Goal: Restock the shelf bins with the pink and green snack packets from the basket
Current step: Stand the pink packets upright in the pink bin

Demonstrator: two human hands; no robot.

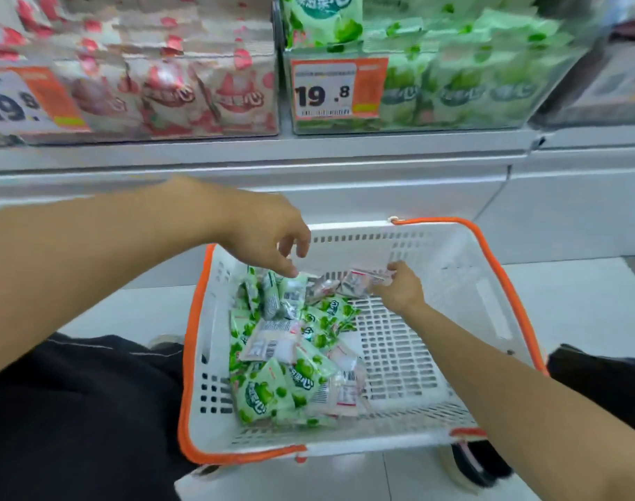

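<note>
My right hand [399, 287] pinching a pink packet [361, 282] in the white basket [453, 437], my left hand [269, 229] hovering loose-fingered above the green packets [272, 386]; holding nothing

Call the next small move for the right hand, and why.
Probably lift: the right hand already pinches a pink packet at the far end of the basket, so raising it toward the pink bin, up left, seems next. The left hand hovers, holding nothing.

One basket [453, 247], two bins, two price tags, two hands.
</note>
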